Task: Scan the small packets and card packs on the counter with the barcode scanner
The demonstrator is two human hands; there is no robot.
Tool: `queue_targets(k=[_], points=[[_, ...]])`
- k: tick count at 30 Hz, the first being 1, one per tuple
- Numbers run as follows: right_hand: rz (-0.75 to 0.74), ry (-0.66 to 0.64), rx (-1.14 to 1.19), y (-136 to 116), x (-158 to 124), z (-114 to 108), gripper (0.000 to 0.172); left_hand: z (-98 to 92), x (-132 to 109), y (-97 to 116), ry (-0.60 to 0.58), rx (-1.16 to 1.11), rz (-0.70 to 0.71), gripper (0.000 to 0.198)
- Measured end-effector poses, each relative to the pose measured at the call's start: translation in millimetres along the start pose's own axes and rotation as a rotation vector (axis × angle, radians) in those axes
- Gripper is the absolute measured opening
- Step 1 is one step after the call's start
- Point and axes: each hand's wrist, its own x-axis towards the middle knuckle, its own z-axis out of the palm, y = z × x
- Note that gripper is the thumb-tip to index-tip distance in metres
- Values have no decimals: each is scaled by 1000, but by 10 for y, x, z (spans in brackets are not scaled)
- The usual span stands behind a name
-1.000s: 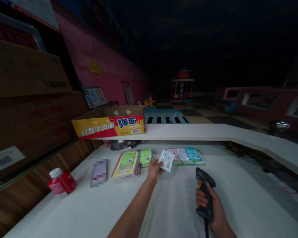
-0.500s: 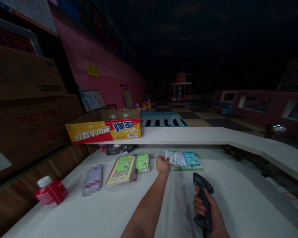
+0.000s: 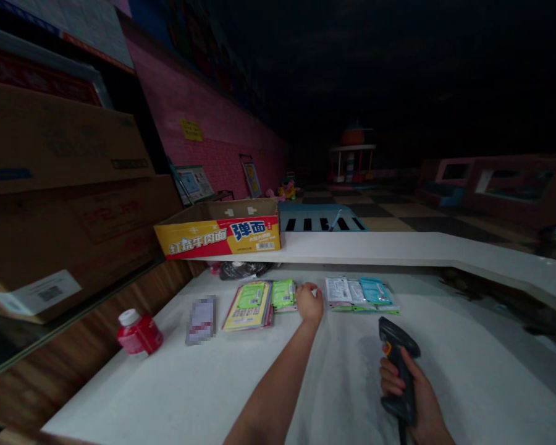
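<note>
- Head view: your right hand (image 3: pixel 412 395) is closing a full, firm grip around the handheld barcode scanner (image 3: pixel 398 337), with its nose pointing forward and its cable (image 3: pixel 402 434) trailing down toward you.
- Your left hand (image 3: pixel 309 303) is curling into a narrow grip at the table (image 3: pixel 338 386); you may be pinching something small, but I cannot tell.
- You are reaching between the green sachets (image 3: pixel 283 294) and the row of printed sachets (image 3: pixel 359 290), which lie just beside your left hand.
- Further left, the yellow-green packets (image 3: pixel 248 306), a blurred packet (image 3: pixel 201 319) and a red bottle (image 3: pixel 139 334) are sitting on the table.
- You seem to be working well: you are keeping the scanner clear of the sachets and your left hand close to them.
</note>
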Motion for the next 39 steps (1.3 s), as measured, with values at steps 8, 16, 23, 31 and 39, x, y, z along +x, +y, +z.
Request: queue_targets(k=[8,16,23,31,39], points=[[26,11,8,-2,-64,-23,27,-1045,260,-475,77,360,60,22],[9,66,31,16,-102,1,24,-1586,325,-843,-14,613,-350,44],[8,44,14,12,-99,-2,23,-1623,368,-926,25,517,-393,63],[3,29,11,21,-97,9,24,-1349,426,-835,205,2,-220,19],[-34,11,-111,39,-95,32,27,-431,-240,-890,-28,-805,-106,43]])
